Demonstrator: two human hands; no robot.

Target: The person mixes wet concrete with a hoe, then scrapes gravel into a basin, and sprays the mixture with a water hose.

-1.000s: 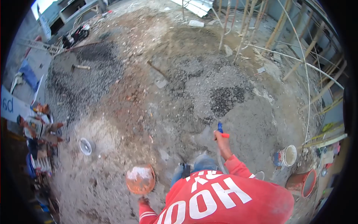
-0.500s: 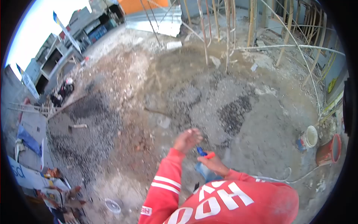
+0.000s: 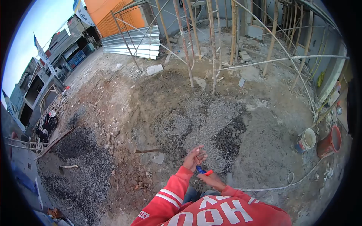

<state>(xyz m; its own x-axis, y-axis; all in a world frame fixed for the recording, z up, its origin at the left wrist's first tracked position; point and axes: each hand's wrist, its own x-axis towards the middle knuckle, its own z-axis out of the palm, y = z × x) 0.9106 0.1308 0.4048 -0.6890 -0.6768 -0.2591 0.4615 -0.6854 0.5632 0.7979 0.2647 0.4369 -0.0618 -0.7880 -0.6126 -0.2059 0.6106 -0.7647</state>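
My right hand (image 3: 214,181) is closed around a small blue and orange object (image 3: 203,171), too small in view to name. Just above and to the left of it, my left hand (image 3: 194,158) is raised with its fingers apart and nothing visible in them. Both hands are close together in front of my red sleeves, over grey gravel (image 3: 211,128). Left of my hands, a tool with a dark handle and a pale flat blade (image 3: 158,158) lies on the ground.
Two buckets, one pale (image 3: 309,138) and one red (image 3: 333,141), stand at the right, near a pale hose (image 3: 264,189). Poles (image 3: 213,45) stand at the back. Dark gravel with a short-handled tool (image 3: 69,166) lies at the left. Metal sheeting (image 3: 132,41) is at the upper left.
The camera view has tilted up, showing more of the poles and sheeting. Both hands appear lower in the frame, still side by side, with the blue and orange object still in my right hand.
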